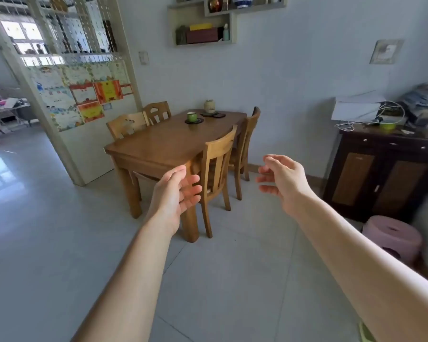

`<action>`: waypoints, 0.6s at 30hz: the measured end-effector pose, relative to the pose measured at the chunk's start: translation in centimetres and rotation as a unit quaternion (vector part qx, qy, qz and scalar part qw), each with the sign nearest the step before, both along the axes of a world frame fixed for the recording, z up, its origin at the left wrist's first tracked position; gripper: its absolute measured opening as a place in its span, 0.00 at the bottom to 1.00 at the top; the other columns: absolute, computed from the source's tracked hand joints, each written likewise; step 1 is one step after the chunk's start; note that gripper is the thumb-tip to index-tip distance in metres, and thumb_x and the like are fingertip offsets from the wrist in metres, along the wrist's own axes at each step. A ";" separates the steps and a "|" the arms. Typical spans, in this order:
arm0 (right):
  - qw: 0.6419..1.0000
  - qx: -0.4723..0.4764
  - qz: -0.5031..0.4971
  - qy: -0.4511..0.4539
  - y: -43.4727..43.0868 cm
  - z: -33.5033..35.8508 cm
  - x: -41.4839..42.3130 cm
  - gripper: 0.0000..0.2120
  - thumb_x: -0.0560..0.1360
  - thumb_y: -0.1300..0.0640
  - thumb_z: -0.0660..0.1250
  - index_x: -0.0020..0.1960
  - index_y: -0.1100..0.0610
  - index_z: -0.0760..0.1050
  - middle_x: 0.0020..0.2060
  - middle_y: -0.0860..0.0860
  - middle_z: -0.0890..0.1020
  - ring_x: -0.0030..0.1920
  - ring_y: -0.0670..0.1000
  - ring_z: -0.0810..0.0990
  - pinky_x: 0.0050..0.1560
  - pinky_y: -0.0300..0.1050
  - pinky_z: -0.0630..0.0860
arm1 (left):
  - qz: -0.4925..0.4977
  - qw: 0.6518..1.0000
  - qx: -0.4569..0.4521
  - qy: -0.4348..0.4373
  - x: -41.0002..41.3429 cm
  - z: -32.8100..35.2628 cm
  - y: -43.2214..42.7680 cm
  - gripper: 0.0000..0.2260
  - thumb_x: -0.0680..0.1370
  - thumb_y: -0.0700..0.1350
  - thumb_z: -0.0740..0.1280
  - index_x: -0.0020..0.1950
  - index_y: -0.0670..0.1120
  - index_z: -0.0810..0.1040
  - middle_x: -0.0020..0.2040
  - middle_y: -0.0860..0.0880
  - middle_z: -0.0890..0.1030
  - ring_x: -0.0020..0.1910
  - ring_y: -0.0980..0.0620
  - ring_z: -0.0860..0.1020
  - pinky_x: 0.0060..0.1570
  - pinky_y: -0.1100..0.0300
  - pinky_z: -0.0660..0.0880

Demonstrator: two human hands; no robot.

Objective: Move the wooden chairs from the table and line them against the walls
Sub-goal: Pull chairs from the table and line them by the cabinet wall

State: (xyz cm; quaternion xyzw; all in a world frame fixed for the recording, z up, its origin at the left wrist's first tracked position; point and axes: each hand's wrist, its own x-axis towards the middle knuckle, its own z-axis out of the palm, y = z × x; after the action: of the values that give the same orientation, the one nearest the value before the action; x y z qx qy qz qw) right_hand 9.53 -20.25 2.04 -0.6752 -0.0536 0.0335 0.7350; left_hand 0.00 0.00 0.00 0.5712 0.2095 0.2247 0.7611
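Note:
A wooden table (158,141) stands against the far wall with several wooden chairs pushed in around it. The nearest chair (218,154) is at the table's right side, a second chair (251,129) behind it. Two more chairs (129,124) (157,112) stand on the left side, by the partition. My left hand (176,196) is stretched out in front of the table's near corner, fingers apart, holding nothing. My right hand (282,178) is out to the right of the nearest chair, also open and empty. Neither hand touches a chair.
A green cup (192,116) and a jar (209,106) sit on the table. A dark cabinet (381,174) piled with papers and cables stands at the right wall, a pink stool (393,236) before it. A partition (84,114) with posters is left; grey tiled floor spreads in front.

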 end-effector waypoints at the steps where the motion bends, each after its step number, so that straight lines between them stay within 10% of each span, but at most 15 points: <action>1: 1.000 -0.001 -0.003 0.001 0.9 0.3 1.2 0.09 0.80 0.57 0.63 0.58 0.58 0.76 0.39 0.54 0.80 0.33 0.50 0.81 0.27 0.39 0.77 | -0.004 1.000 0.005 0.004 1.1 0.3 0.6 0.06 0.81 0.51 0.65 0.57 0.54 0.78 0.46 0.49 0.86 0.44 0.49 0.85 0.36 0.57 0.81; 18: 0.998 -0.026 0.009 0.058 7.2 -2.8 23.3 0.11 0.81 0.55 0.62 0.61 0.58 0.74 0.43 0.56 0.81 0.37 0.53 0.82 0.33 0.43 0.78 | -0.067 0.995 0.028 0.067 24.6 -3.4 6.0 0.07 0.80 0.53 0.66 0.56 0.54 0.79 0.49 0.48 0.86 0.47 0.48 0.85 0.44 0.53 0.83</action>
State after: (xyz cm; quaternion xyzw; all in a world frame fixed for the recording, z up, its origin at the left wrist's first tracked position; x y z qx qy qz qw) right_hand 32.80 -13.09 -0.75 -0.6904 -0.0158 0.0803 0.7188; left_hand 24.60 6.02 -3.37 0.6189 0.2147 0.1403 0.7424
